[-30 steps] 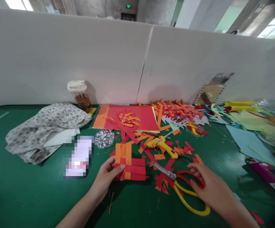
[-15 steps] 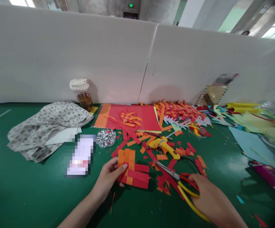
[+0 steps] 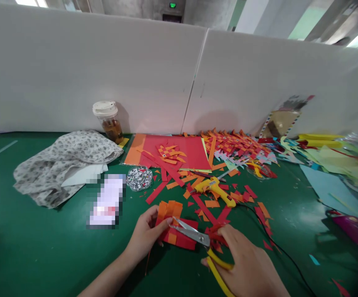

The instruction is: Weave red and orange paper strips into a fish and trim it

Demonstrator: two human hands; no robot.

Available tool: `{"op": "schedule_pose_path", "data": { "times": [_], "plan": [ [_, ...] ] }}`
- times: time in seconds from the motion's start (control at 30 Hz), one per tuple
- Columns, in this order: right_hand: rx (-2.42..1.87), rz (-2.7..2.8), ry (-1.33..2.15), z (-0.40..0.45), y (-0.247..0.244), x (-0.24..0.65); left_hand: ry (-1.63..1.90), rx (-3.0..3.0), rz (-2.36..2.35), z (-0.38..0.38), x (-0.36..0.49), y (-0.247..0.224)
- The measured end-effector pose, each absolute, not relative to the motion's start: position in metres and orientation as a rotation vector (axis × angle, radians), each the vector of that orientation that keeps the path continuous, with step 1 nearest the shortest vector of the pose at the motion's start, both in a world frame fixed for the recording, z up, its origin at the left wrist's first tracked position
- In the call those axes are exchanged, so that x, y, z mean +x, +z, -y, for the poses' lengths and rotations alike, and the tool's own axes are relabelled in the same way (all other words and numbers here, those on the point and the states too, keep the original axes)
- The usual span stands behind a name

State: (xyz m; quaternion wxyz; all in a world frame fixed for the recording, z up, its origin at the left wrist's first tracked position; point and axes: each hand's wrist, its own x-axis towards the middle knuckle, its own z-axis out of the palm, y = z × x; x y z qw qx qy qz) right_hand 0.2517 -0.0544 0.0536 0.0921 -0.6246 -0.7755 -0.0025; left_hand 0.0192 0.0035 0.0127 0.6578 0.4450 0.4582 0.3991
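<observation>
The woven paper piece [image 3: 172, 238], made of red and orange strips, is pinched between thumb and fingers of the left hand [image 3: 146, 233] and is held low over the front of the green table [image 3: 58, 251]. A pair of scissors [image 3: 201, 238] with red and yellow handles is gripped in the right hand [image 3: 243, 258]; the blades are directed toward the left thumb, slightly parted, and set over the piece. Whether paper is caught between them cannot be told.

Red and orange scraps [image 3: 211, 203] are strewn beyond the hands, with a yellow glue gun [image 3: 216, 191] laid among them. A bag of toy eyes [image 3: 139, 178] is found left of the scraps, near a blurred-out phone [image 3: 107, 202]. Farther back, a small woven fish [image 3: 169, 153] is placed on red sheets [image 3: 194, 150]; more woven fish [image 3: 234, 144] are heaped to their right. A lidded cup [image 3: 111, 123] is stood behind a patterned cloth [image 3: 61, 165].
</observation>
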Motion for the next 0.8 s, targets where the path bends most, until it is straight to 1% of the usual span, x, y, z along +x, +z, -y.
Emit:
{"op": "schedule_pose_path", "data": {
  "times": [0.27, 0.43, 0.67, 0.8],
  "plan": [
    [-1.956, 2.313, 0.004, 0.0530, 0.0543, 0.2501, 0.859, 1.060, -1.070, -0.0036, 0.0191, 0.0132],
    [-1.980, 2.300, -0.061, 0.0542, 0.0553, 0.2498, 0.837, 1.041, -1.049, -0.0035, 0.0191, 0.0102],
    [-1.927, 2.346, 0.009, 0.0515, 0.0510, 0.2513, 0.855, 0.943, -0.878, -0.0019, 0.0171, 0.0054],
    [-1.880, 2.351, -0.051, 0.0504, 0.0507, 0.2507, 0.834, 0.837, -0.804, -0.0025, 0.0166, 0.0066]
  ]
}}
